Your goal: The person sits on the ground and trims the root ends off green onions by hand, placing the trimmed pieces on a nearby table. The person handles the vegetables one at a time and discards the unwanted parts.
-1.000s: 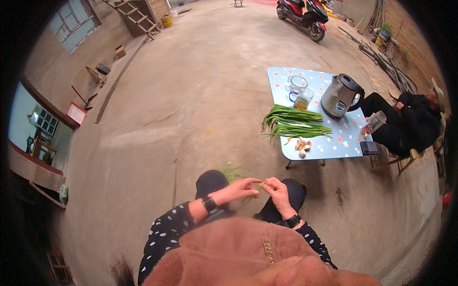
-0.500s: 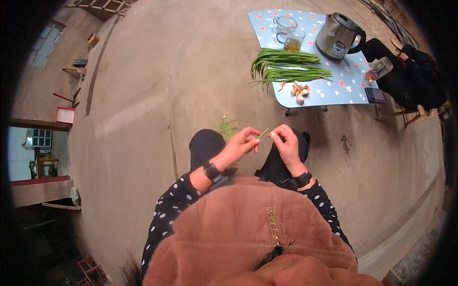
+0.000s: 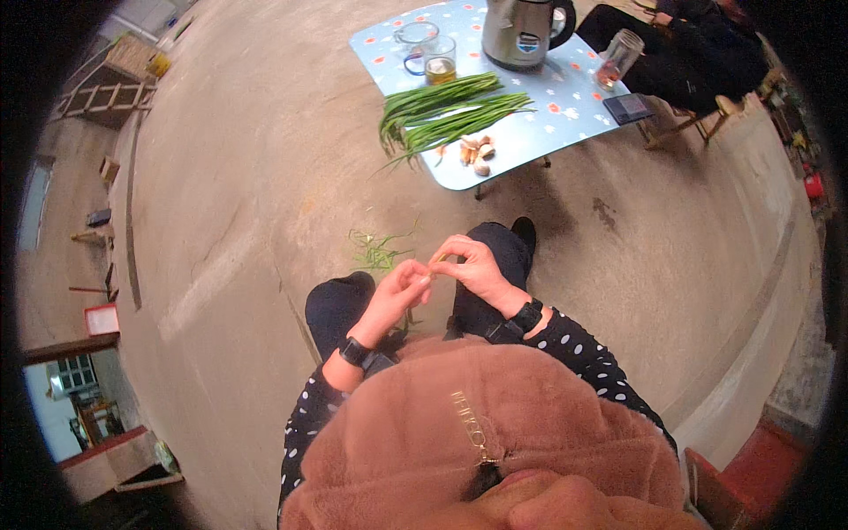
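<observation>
My left hand (image 3: 402,290) and my right hand (image 3: 473,267) meet above my knees, fingertips touching. Each is closed in a pinch. A short yellowish-green stalk (image 3: 440,260) barely shows at the right fingertips; whether the left fingers also grip it is hidden. Loose green trimmings (image 3: 378,251) lie on the floor just beyond my left hand. On the low table (image 3: 579,132) ahead, two bunches of long green chives (image 3: 455,115) lie side by side, their leaf tips hanging over the left edge. Several garlic cloves (image 3: 478,153) sit near the table's front corner.
A kettle (image 3: 521,37), a glass mug of yellowish drink (image 3: 439,64), another glass (image 3: 415,37) and a jar (image 3: 618,60) stand on the table. A dark phone (image 3: 628,109) lies at its right edge. A person in black (image 3: 698,53) sits beyond.
My hands have come together; the green stalk that stuck up from my left fingers is now mostly hidden. The whole view has shifted, with the table appearing further left.
</observation>
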The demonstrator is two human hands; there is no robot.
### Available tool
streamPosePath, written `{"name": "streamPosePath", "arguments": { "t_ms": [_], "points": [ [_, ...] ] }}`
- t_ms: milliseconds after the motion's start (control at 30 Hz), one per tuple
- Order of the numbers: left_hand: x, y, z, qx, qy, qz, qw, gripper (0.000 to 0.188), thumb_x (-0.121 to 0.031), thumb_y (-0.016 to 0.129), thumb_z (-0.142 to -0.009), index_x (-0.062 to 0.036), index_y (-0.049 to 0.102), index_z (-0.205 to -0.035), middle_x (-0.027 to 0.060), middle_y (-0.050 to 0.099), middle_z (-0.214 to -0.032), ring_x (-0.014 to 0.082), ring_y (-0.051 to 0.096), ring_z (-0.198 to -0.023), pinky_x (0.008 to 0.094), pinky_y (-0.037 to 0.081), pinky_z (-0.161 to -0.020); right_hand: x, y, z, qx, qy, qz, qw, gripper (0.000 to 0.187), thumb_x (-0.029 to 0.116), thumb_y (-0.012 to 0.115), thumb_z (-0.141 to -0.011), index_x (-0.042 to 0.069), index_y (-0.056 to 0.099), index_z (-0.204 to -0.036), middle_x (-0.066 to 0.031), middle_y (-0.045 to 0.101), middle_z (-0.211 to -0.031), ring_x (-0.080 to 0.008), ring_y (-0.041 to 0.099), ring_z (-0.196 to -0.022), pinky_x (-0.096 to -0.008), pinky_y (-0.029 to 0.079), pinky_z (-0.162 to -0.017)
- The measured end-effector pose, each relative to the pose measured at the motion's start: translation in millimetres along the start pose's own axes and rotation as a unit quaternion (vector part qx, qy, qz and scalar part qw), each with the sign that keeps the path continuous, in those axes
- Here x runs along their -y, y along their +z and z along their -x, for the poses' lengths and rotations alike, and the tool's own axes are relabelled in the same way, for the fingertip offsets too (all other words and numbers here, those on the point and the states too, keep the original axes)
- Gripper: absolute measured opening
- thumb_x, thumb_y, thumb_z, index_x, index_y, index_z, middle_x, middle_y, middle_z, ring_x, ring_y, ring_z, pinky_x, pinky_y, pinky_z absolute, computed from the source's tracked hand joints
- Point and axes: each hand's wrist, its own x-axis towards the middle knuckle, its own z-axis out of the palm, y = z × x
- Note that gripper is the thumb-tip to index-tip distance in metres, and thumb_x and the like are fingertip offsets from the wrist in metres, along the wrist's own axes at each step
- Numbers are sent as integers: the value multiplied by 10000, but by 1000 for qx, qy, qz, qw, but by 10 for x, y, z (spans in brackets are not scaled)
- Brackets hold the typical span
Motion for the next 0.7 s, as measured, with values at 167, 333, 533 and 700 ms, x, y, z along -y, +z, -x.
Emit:
{"name": "streamPosePath", "arguments": {
  "t_ms": [167,333,533,700],
  "points": [
    [-25,4,-36,8,6,-27,1000,135,-216,536,-977,-85,509,-994,-39,525,-718,32,446,-623,176,309,-543,-5,-12,-1,-18,-13,26,999,84,118,733,-749,56,684,-776,-51,622,-763,-187,581,-778,-295,449,-708],
    [-42,18,4,-5,-12,-8,1000,125,-204,537,-974,-81,524,-988,-41,521,-710,32,440,-609,175,301,-539,-97,13,18,-26,-25,40,999,110,136,737,-737,57,666,-767,-49,607,-750,-194,572,-799,-312,448,-716],
    [-40,-58,65,-14,-41,-34,998,150,-213,551,-966,-73,520,-1009,-21,540,-727,43,468,-641,179,326,-567,-189,69,37,-11,-42,34,998,74,114,699,-764,57,652,-766,-47,605,-792,-212,565,-821,-306,434,-753],
    [-16,-35,40,-14,-46,-20,999,133,-198,540,-968,-74,528,-1015,-20,545,-719,43,458,-626,178,317,-560,-209,58,29,-19,-70,58,996,68,118,652,-804,51,657,-791,-61,613,-809,-236,571,-835,-320,442,-763]
  ]
}}
